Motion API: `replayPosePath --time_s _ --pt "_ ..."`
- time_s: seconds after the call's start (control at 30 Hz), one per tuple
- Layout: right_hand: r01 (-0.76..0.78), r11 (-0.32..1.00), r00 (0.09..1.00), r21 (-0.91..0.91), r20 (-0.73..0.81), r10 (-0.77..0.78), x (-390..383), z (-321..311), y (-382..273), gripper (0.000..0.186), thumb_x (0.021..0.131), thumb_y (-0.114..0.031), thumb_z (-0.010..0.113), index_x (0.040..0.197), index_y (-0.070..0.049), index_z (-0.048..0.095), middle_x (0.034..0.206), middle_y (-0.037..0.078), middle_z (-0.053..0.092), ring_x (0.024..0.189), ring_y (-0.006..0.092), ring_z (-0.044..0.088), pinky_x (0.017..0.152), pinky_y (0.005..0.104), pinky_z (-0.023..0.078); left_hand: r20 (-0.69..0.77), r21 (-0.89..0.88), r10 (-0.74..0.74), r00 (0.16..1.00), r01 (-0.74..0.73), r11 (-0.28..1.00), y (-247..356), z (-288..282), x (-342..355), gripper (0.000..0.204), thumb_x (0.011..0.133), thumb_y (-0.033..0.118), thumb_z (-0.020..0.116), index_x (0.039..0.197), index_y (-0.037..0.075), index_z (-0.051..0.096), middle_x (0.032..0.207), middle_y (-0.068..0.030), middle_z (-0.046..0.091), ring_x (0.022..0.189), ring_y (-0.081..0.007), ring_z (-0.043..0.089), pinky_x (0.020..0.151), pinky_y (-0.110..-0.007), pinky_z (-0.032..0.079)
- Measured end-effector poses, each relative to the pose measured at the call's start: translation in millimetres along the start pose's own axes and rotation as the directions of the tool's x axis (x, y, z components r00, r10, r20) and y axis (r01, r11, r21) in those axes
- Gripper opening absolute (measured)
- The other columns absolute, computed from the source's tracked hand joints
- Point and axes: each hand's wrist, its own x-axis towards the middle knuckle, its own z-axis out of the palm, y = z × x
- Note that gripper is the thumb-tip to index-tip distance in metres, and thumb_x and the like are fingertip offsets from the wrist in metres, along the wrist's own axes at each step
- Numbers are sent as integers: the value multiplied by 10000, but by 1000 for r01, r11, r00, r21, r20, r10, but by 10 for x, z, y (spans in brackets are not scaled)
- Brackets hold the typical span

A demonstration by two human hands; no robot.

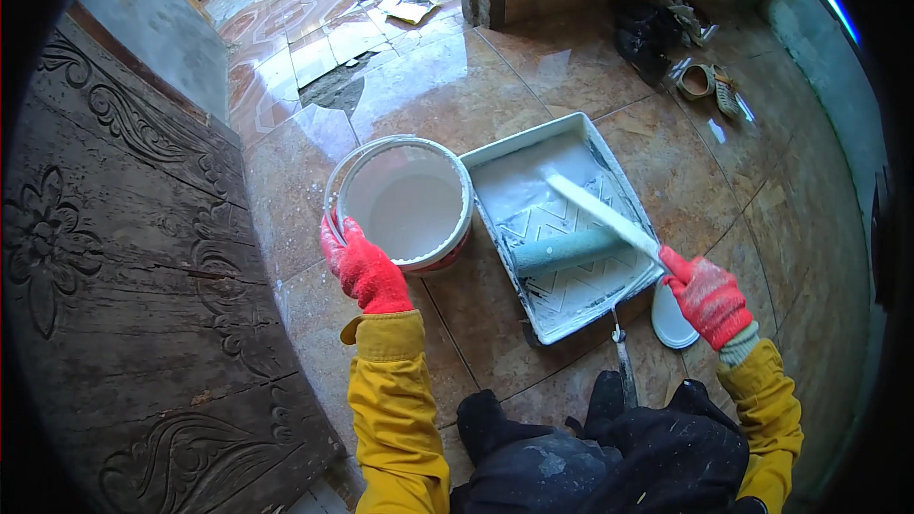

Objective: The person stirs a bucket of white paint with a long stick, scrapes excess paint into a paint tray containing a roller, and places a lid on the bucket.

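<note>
The paint-coated stick (605, 212) slants over the tray (569, 303), its tip at the white paint (519, 174); my right hand (706, 297) closes around its near end. I'd keep it low, clear of the roller (562, 253). My left hand (367, 269) curls at the bucket's (405, 158) side; grip firmness I cannot tell.

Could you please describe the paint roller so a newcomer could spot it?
On the tiled floor, right of the round bucket, sits a white tray. The roller lies across its ridged part, partly behind the white stick in the right hand; its teal colour sets it apart from these white neighbours.
</note>
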Motion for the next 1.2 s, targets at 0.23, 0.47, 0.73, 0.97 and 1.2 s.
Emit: replayPosePath --time_s 0.23,0.47,0.73,0.97,1.2 --pt "124 991 992 52 -40 -122 1 164 -1 436 849 -197 592 1281 -192 532 789 147 592 726 345 595 625 436 470 1 -13 -20 1000 20 1000 30 38 -33 350 948 110 464 1278 -3 479 1172 -151 585 1006 -239 603 848 -336 486" --pt "-446 570 891 690 402 210 -24 -61 209 398 918 -267 532 1282 -109 562 666 41 614 520 104 521 518 254 443 -9 1 -25 1000 25 1000 -33 12 12 346 947 105 460 1274 -6 480 1168 -146 587 1001 -235 604 843 -335 488" --pt "-708 361 700 606 668 252 8 -297 172 427 940 -401 474 1220 -110 613 654 12 592 448 67 463 405 212 363 24 -32 -67 997 68 997 48 8 -16 412 945 85 464 1338 -24 406 1275 -166 532 1113 -244 558 932 -332 449" --pt "-458 627 886 630 384 261 -190 -190 203 430 893 -288 551 1281 -102 564 723 49 628 583 119 546 555 258 438 118 27 -117 986 115 993 104 -34 -4 460 917 33 476 1364 -18 382 1280 -172 525 1116 -255 559 930 -341 461" --pt "-150 966 982 211 -86 171 -395 -317 36 462 764 -191 710 1208 -118 607 885 172 635 822 319 631 708 379 492 50 -44 -76 996 78 996 218 -18 -61 506 844 -49 483 1346 -17 422 1251 -184 544 1090 -269 575 926 -357 469"
